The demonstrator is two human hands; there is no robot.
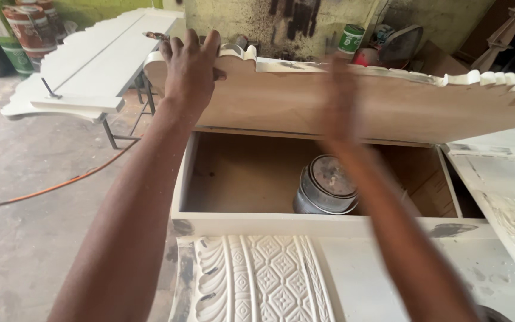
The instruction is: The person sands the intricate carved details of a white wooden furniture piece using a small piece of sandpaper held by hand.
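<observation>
Here the long board (353, 101) stands on edge above the open box (239, 173), running left to right. The left hand (191, 68) clasps its scalloped top edge at the left end; the right hand (341, 95), blurred, lies flat against its middle, grip unclear.

The open box (239, 173) in the middle of the frame has free room across its left half, down to the bare floor of it. A metal tin (326, 186) stands in the way at centre right. The raised board (388, 104) hangs over the back edge and closes off the way in from behind. Left of the box the concrete floor (25, 238) lies open, crossed only by an orange cable (55, 188).
</observation>
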